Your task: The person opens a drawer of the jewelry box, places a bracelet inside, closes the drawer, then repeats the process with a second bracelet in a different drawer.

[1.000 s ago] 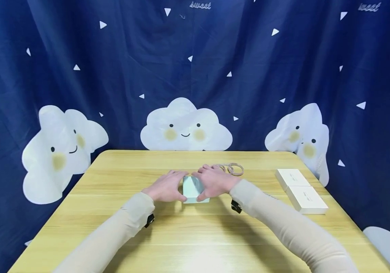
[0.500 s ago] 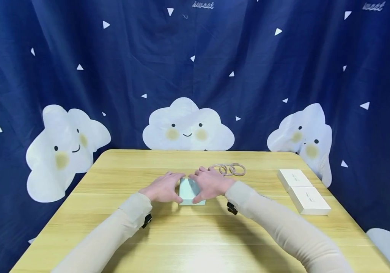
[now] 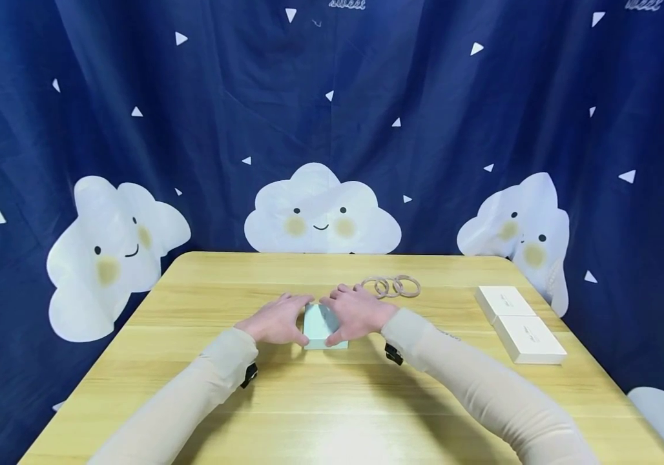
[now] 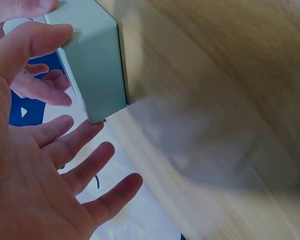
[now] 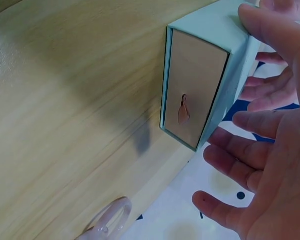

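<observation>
A small mint-green drawer box (image 3: 319, 323) rests on the wooden table between both hands. My left hand (image 3: 276, 320) holds its left end, thumb (image 4: 49, 40) at the near edge and fingertips at the far edge. The right hand (image 3: 358, 313) grips the other end the same way, partly covering the top. On the right end, in the right wrist view, shows a beige drawer front (image 5: 197, 82) with a small ribbon pull tab (image 5: 184, 110); the drawer is pushed in.
Linked pale pink rings (image 3: 407, 287) lie just behind the right hand. Two white boxes (image 3: 531, 338) with small print sit end to end near the table's right edge. A dark blue curtain (image 3: 216, 77) with cloud prints hangs behind the wooden table (image 3: 221, 278).
Both hands and the mint-green box have shifted slightly left and nearer across the table, leaving more of the rings in view. The grip looks the same. The head view has turned slightly.
</observation>
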Demonstrator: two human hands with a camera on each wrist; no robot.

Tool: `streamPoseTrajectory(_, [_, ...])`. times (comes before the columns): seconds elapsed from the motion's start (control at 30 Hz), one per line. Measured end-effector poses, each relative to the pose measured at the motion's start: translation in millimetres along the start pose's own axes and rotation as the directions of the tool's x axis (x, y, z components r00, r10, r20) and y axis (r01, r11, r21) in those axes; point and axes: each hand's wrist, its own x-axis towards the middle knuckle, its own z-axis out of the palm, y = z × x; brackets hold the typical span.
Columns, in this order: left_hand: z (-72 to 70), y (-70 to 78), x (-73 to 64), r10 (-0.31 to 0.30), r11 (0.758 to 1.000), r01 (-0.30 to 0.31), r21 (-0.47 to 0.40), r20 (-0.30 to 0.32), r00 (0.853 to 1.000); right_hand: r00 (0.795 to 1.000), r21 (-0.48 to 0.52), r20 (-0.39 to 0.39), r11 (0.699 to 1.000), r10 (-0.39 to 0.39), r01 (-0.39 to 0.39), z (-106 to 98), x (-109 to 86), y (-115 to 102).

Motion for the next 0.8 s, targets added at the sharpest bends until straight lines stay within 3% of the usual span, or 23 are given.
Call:
streamPoseTrajectory(0.5, [-0.9,0.3,0.2,-0.019,1.000,0.019,-0.009,0.008,1.000,0.999,0.086,0.040,0.996,0.017,-0.020,-4,-12.2,7])
streamPoseTrajectory(0.8, [-4.1,-5.4,-1.7,-0.028,0.999,0.029,-0.014,0.023,0.999,1.000,0.068,0.028,0.998,0.008,-0.010,1,-7.7,9])
